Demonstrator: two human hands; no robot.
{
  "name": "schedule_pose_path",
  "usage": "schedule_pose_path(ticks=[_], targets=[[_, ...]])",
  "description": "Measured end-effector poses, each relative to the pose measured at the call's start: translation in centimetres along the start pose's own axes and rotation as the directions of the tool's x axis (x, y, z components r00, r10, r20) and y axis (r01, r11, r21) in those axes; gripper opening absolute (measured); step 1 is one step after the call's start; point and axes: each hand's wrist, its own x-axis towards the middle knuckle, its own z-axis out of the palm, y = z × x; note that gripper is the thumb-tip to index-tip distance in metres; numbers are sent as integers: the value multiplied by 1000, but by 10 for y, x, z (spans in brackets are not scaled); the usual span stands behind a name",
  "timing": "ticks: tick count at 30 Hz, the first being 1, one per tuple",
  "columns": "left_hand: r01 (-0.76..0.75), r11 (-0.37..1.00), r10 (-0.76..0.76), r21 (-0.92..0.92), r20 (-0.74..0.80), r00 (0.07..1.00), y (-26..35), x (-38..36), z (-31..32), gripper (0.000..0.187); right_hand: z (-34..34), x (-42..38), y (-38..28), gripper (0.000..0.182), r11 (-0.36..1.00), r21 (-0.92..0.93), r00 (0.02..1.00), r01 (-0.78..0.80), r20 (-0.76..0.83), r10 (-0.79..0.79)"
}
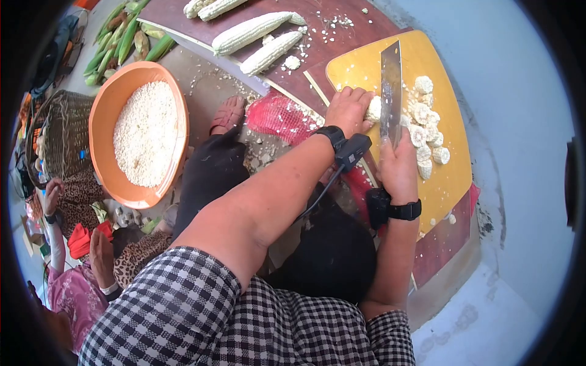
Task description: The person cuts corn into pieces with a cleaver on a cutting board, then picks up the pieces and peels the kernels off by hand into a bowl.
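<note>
My right hand (397, 168) is closed round the handle of a cleaver (391, 85), whose broad blade stands over the yellow cutting board (360, 64). Just left of the blade, my left hand (349, 111) grips a pale corn cob (373, 108); only the cob's end shows past the fingers. Several cut rounds of corn (421, 113) lie in a loose cluster on the board, right of the blade. Whether the edge is touching the cob cannot be made out.
Whole husked cobs (253, 33) lie on the reddish table (342, 12) among loose kernels. An orange basin (96, 122) of kernels stands at left, near a wicker basket (64, 137) and unhusked corn (125, 36). Another person in pink (76, 302) sits lower left. A pink mesh bag (278, 119) hangs by the table.
</note>
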Motion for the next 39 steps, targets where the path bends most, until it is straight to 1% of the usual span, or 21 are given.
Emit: schedule_pose_path(ticks=[5, 8, 10, 11, 12, 13, 15, 16, 18, 20, 21, 23, 24, 25, 26, 28, 31, 34, 35, 38, 39], targets=[[9, 1000, -9, 1, -10, 1000, 0, 1, 7, 60, 5, -3, -4, 32, 997, 7, 997, -79, -15, 80], [33, 999, -33, -5, -36, 999, -6, 6, 10, 50, 12, 6, 26, 30, 972, -175, 982, 159, -70, -173], [-35, 994, 14, -107, -185, 983, -11, 5, 22, 35, 15, 4, 24, 30, 991, -59, 990, 119, -70, -123], [-8, 995, -13, -99, -210, 978, -11, 2, 28, 30, 10, 10, 47, 30, 916, -270, 946, 296, -53, -321], [27, 998, -39, -59, -205, 978, -16, 2, 40, 29, 15, 10, 44, 29, 921, -271, 951, 278, -57, -304], [39, 999, -38, 1, -122, 992, -9, -3, 23, 27, 19, 10, 42, 28, 926, -272, 956, 261, -61, -287], [54, 998, -51, 30, -99, 994, 2, -12, 3, 30, 13, 1, 11, 25, 998, -63, 999, 30, -37, -33], [68, 997, -64, 46, -76, 995, 4, -14, -3, 30, 12, 3, 15, 24, 999, -36, 999, 26, -27, -26], [128, 992, -126, -12, 108, 986, -9, -10, 9, 42, 14, 13, 32, 25, 999, 31, 1000, 15, 0, -15], [84, 995, -67, -50, 269, 961, 13, -24, -39, 38, 17, 30, 58, 28, 995, 95, 999, 5, 34, -8], [84, 993, -46, -83, 377, 925, 16, -28, -51, 36, 22, 45, 77, 28, 984, 8, 982, 179, -54, -179], [-97, 953, 146, -285, 156, 977, 26, -68, -69, 35, 35, 73, 125, 28, 906, -105, 891, 410, -165, -423], [-38, 914, 123, -403, 188, 974, 43, -84, -91, 35, 38, 90, 146, 28, 866, -118, 843, 486, -198, -500], [24, 857, 108, -515, 224, 969, 60, -101, -111, 35, 40, 87, 137, 27, 896, -64, 876, 439, -189, -443], [87, 851, 63, -518, 266, 962, 63, -116, -117, 34, 43, 85, 128, 27, 922, -12, 906, 388, -179, -384], [210, 822, -15, -529, 349, 937, 64, -139, -115, 33, 27, 44, 60, 27, 985, 170, 1000, -21, 2, 21], [273, 811, -87, -518, 353, 931, 16, -153, -66, 31, 29, 41, 54, 26, 972, 212, 995, -100, -5, 104], [174, 911, -94, -374, 222, 970, 23, -144, -65, 28, 28, 37, 52, 25, 983, 172, 998, -59, -13, 62], [200, 862, -81, -466, 262, 962, 33, -138, -77, 25, 26, 36, 51, 24, 986, 158, 998, -53, -13, 56], [78, 831, 16, -550, 164, 986, 42, -131, -58, 23, 24, 26, 48, 22, 988, 145, 998, -54, -16, 57], [139, 784, 0, -605, 223, 975, 47, -133, -63, 22, 23, 26, 48, 22, 988, 143, 998, -64, -12, 66]])
